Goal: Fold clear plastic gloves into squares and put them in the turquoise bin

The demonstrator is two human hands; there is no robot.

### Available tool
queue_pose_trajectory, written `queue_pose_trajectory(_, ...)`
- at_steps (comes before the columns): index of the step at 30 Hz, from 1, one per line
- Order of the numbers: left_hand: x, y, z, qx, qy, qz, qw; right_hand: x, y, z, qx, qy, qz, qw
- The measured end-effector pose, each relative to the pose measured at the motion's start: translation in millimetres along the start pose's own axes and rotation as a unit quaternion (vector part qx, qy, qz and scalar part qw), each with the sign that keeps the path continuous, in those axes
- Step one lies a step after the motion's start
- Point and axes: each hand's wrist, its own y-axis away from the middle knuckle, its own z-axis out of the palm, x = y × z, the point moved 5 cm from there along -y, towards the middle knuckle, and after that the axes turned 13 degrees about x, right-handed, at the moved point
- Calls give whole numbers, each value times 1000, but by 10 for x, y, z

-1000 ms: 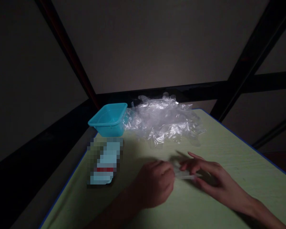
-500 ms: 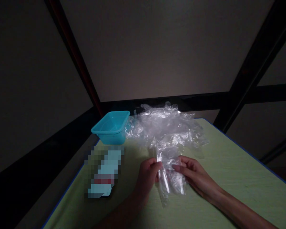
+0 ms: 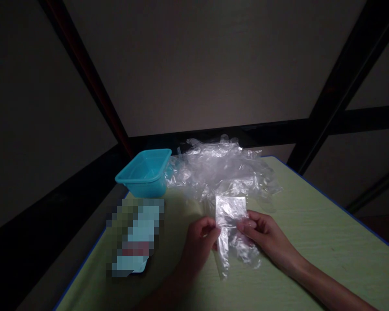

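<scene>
My left hand (image 3: 202, 239) pinches the left edge of a clear disposable plastic glove (image 3: 231, 209) between thumb and fingers. Its right edge is gripped by my right hand (image 3: 261, 229). The upper part of the glove is a flat, shiny, squared piece; below it hang a narrow strip and a crumpled portion. Just beyond my hands lies a large loose heap of clear plastic gloves (image 3: 220, 166), with rounded finger tips showing at its back edge. Individual pieces in the heap are hard to separate by eye.
A blue plastic basin (image 3: 145, 188) stands at the table's back left, touching the heap's side. Nearer on the left lies a phone (image 3: 141, 235), its screen blurred by pixels. The light green table (image 3: 314, 233) has a blue edge, and a wall (image 3: 214, 73) rises behind it.
The glove's upper part has become flatter and squarer between my hands, and its lower right portion now bunches up. The view has shifted slightly.
</scene>
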Motion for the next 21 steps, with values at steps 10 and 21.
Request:
queue_pose_trajectory(10,3,-37,-23,22,14,11,1000,26,-19,-56,-2,-15,13,1000)
queue_pose_trajectory(21,-1,-35,-29,18,48,-17,999,17,-25,-97,13,-37,11,999)
